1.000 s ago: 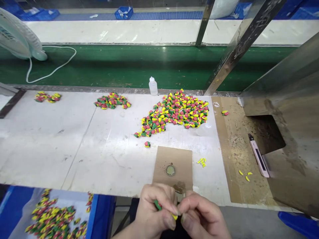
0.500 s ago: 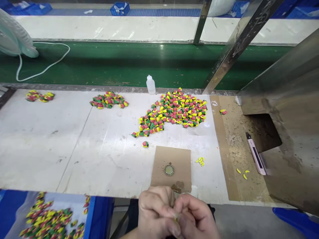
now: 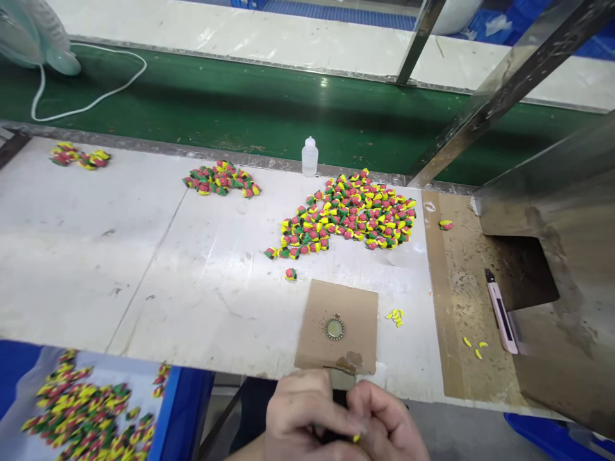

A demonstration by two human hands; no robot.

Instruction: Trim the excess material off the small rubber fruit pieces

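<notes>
My left hand [image 3: 307,416] and my right hand [image 3: 390,426] meet at the table's front edge, fingers pinched together. A tiny yellow piece [image 3: 356,438] shows between the touching fingertips; most of what they hold is hidden. Just beyond them, a round bottle-cap-like dish [image 3: 335,329] with a ridged rim sits on a cardboard square [image 3: 350,298]. Small yellow banana-shaped pieces [image 3: 396,317] lie to its right. Farther back spreads a big pile of small red, yellow and green fruit-like pieces [image 3: 353,214], and a single one [image 3: 291,274] lies near the cardboard.
A white squeeze bottle [image 3: 310,157] stands at the table's back edge. Two smaller piles [image 3: 221,178] [image 3: 81,156] lie leftward. A blue bin [image 3: 180,410] at lower left holds many pieces. On the right are a pink cutter [image 3: 502,312], a metal panel [image 3: 571,256] and a slanted post [image 3: 500,89].
The camera view has turned, so the table appears tilted and shifted. Both hands stay together, their fingers slightly rearranged, and the yellow piece shows more clearly at the fingertips.
</notes>
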